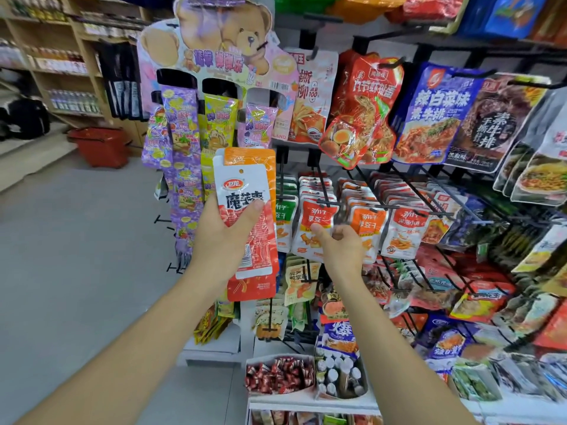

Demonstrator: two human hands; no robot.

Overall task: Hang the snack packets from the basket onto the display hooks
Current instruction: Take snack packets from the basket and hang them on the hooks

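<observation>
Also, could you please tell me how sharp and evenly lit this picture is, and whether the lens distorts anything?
Head view: bright, even light, no hard shadows; the snack packet in the left hand is sharp and readable, with faint glare on its foil; the wide lens bends the wooden shelves at left and tilts the hanging packets at right; the red basket behind looks soft.

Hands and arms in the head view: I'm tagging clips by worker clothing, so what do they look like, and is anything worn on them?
The left hand and right hand are bare, with no gloves. The left forearm and right forearm are uncovered to the frame's edge: no sleeve shows. No watch, bracelet or ring is visible on either side.
</observation>
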